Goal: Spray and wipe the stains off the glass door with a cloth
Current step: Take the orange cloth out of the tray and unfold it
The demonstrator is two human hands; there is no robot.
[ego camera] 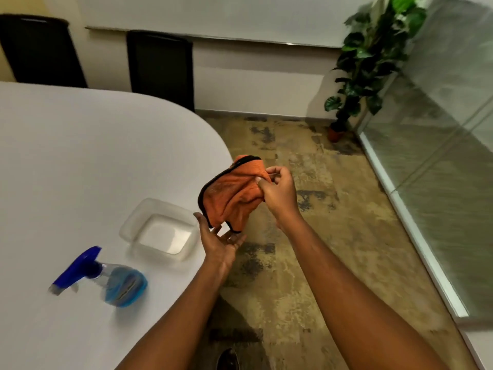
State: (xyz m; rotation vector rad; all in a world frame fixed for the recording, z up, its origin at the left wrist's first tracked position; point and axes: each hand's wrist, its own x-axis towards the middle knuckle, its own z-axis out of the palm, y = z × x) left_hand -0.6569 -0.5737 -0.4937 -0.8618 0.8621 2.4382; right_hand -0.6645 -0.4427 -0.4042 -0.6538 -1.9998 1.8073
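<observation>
The spray bottle (106, 279) sits on the table (66, 156), the left hand (221, 241) spreads open-palmed under the orange cloth (232, 193) pinched by the right hand (277, 193), so the cloth is seemingly being readied; next, the bottle needs fetching toward the glass door (440, 129).

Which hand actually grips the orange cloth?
The right hand pinches the black-edged orange cloth; the left hand lies open, palm up, beneath it.
</observation>
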